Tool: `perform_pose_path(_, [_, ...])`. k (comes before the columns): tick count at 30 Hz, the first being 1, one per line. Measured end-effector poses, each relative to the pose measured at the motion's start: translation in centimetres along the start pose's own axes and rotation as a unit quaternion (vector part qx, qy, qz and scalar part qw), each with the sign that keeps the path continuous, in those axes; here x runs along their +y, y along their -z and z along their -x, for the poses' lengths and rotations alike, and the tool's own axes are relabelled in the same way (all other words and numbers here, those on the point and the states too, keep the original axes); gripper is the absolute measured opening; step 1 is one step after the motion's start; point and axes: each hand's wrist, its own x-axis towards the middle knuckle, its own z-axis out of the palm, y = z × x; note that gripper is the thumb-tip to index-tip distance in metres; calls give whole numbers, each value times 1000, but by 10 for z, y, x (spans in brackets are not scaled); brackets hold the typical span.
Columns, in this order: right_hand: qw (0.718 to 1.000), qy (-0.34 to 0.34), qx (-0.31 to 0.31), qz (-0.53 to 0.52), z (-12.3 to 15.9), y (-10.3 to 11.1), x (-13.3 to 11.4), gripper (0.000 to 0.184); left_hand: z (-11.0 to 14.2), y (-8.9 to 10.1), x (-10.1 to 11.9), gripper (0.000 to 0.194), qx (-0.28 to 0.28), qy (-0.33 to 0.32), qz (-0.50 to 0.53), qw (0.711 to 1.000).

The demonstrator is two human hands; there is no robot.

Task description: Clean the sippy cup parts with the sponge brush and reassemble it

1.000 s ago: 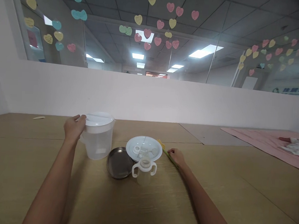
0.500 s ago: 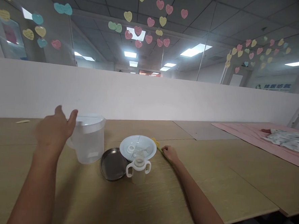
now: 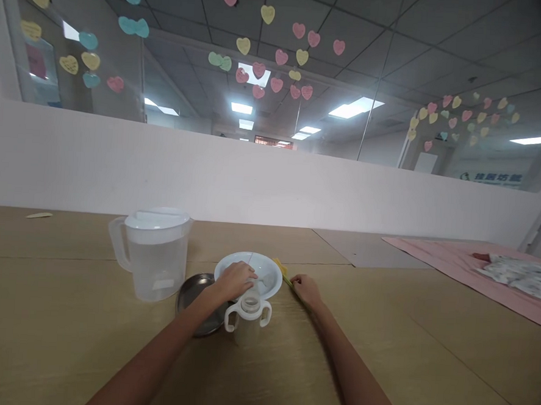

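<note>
My left hand (image 3: 236,280) reaches over the left part of a white bowl (image 3: 272,286), fingers bent together and pointing down into it. Whatever they pinch is hidden beneath them. A clear piece (image 3: 266,279) lies in the bowl, right of those fingertips. Close in front stands a clear bottle with a white two-handled ring (image 3: 249,314) around its open neck. My right hand (image 3: 306,288) rests on the table, closed on a slim green stem with a yellow end (image 3: 281,267); its exact kind is unclear. Partly under my left forearm is a round metal dish (image 3: 194,289).
A clear lidded pitcher (image 3: 155,256) with liquid stands at the left. Against the back wall lies a small pale flat piece (image 3: 39,215). On the far right, a pink cloth (image 3: 432,255) carries a patterned white garment (image 3: 520,276) with a small hand-like end showing.
My left hand has come down from beside the pitcher, moving right to the bowl, and its spread fingers have drawn together. The right hand stays on the green stem. The view has tilted slightly.
</note>
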Motion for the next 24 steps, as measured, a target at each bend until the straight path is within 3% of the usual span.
perform_pose_path(5, [1000,-3,-2,3,1,1,-1,27,-2,5,8,11,14,56,-23,998])
perform_pose_path(8, [1000,-2,-3,9,3,1,-2,27,-3,4,9,14,32,89,-11,996])
perform_pose_path(15, [999,13,-11,29,4,5,-5,27,0,16,7,9,85,150,141,975])
perform_pose_path(19, [998,43,-32,34,9,10,-9,34,-1,30,6,11,105,181,319,924])
perform_pose_path(24, [997,37,-10,64,17,13,-14,12,-3,41,6,23,127,215,523,815])
